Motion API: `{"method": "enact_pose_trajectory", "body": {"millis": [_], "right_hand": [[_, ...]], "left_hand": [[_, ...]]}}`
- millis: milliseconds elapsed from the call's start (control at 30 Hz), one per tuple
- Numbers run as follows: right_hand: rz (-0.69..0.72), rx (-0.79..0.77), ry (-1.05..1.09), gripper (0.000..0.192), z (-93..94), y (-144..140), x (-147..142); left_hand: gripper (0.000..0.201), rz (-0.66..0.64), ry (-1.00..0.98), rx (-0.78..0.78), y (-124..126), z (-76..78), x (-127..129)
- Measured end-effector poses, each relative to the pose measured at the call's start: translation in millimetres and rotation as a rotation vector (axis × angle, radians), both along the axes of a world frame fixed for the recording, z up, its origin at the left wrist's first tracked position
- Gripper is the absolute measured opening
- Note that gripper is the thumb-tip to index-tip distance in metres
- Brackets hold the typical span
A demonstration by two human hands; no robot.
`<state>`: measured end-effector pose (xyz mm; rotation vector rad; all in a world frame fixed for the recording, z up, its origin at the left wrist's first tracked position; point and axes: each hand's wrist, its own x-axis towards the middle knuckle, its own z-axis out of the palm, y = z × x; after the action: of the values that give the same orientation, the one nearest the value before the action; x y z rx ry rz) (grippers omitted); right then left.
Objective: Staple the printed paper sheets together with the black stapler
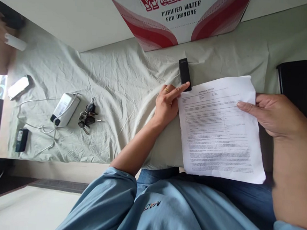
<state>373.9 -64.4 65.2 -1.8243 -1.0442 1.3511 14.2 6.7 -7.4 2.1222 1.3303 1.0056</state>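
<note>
A printed sheet of paper (217,133) headed "Overleaf Notes" hangs tilted over the bed's near edge and my lap. My right hand (277,113) is closed on its right edge, thumb on top and fingers behind. At the sheet's top left corner lies a small black stapler (184,71). My left hand (167,100), with a ring on one finger, has its index fingertip on the stapler's near end and the other fingers curled in. The left thumb is hidden, and whether the paper's corner sits inside the stapler cannot be made out.
A "Purified Water" carton (175,22) stands behind on the wrinkled pale sheet (123,92). At right lies a black case (301,88). Keys (87,117), a white box-shaped device (66,109) with a cable, and a black item (21,140) are at left. Another person (1,41) shows far left.
</note>
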Motion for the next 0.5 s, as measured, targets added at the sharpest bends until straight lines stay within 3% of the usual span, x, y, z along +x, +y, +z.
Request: {"method": "enact_pose_trajectory", "body": {"millis": [100,200,333,433,500], "right_hand": [[0.185,-0.043,0.04,0.061,12.3,-1,2],[0.239,-0.011,0.102,0.059,19.5,-4,2],[0.026,0.163,0.136,0.052,14.2,-4,-1],[-0.121,0.239,0.145,0.054,6.6,-2,-5],[-0.167,0.251,0.14,0.06,3.1,0,-8]], "left_hand": [[0.046,0.037,-0.171,-0.128,5,5.8,-4],[0.056,0.133,-0.367,-0.243,9,9.7,-4],[0.075,0.195,-0.596,-0.363,9,15.6,-1],[0.093,0.151,-0.555,-0.449,7,23.1,-1],[0.092,0.064,-0.496,-0.499,7,28.9,-3]]}}
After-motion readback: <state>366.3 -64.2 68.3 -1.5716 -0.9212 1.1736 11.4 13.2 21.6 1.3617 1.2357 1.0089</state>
